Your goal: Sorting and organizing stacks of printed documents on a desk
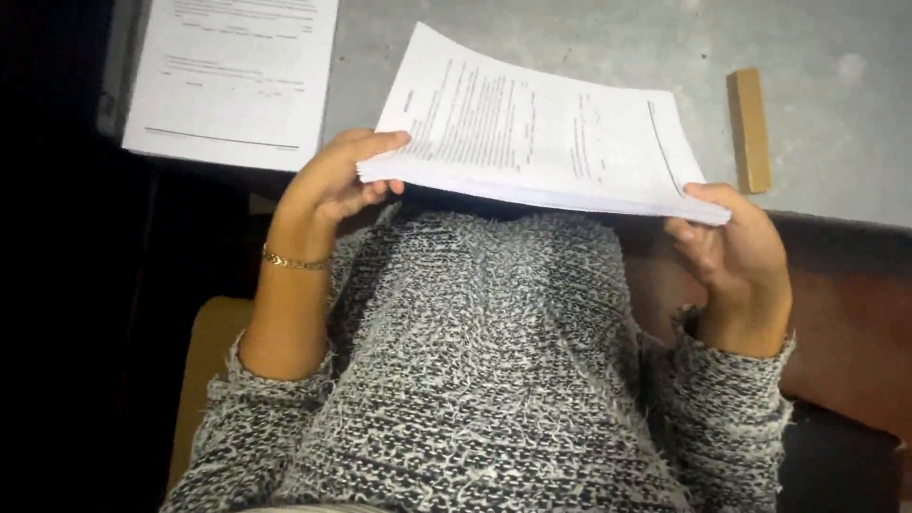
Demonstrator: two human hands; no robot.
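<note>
Grey table (589, 38); both hands' grip closed round paper stack (541, 133).

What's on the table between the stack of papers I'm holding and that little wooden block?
Nothing: in the head view, only bare grey table shows between the stack of papers, held by the left hand and right hand, and the wooden block.
</note>
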